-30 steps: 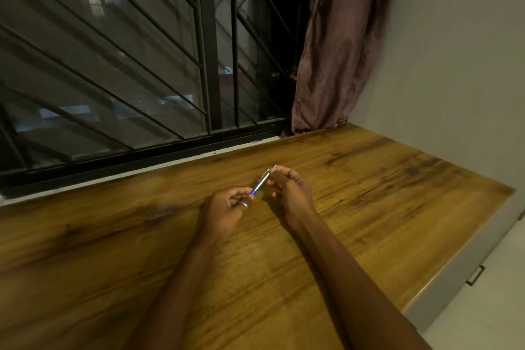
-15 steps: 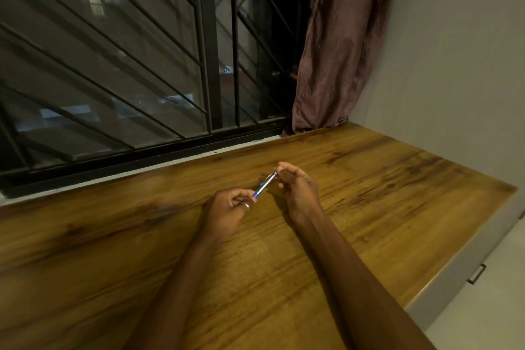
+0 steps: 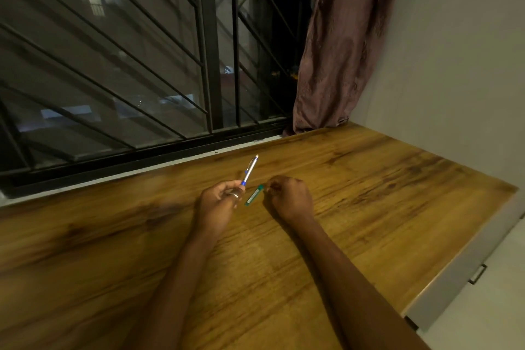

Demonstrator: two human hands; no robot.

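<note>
My left hand (image 3: 217,202) pinches the lower end of a blue and silver mechanical pencil (image 3: 250,170), which points up and away toward the window. A small green lead case (image 3: 253,195) lies flat on the wooden table (image 3: 369,193) between my hands. My right hand (image 3: 289,197) rests on the table just right of the case. Its fingers are curled, with the fingertips close to the case's far end. Nothing shows in that hand, and the inside of its fingers is hidden from me.
A barred window (image 3: 142,65) runs along the table's far edge. A brownish curtain (image 3: 341,45) hangs at the far right corner beside a pale wall (image 3: 454,65). The table's right edge drops to a white drawer front with a handle (image 3: 478,274).
My right hand has let go of the pencil's far end and dropped to the table beside the green case, which was not visible before. My left hand still holds the pencil.
</note>
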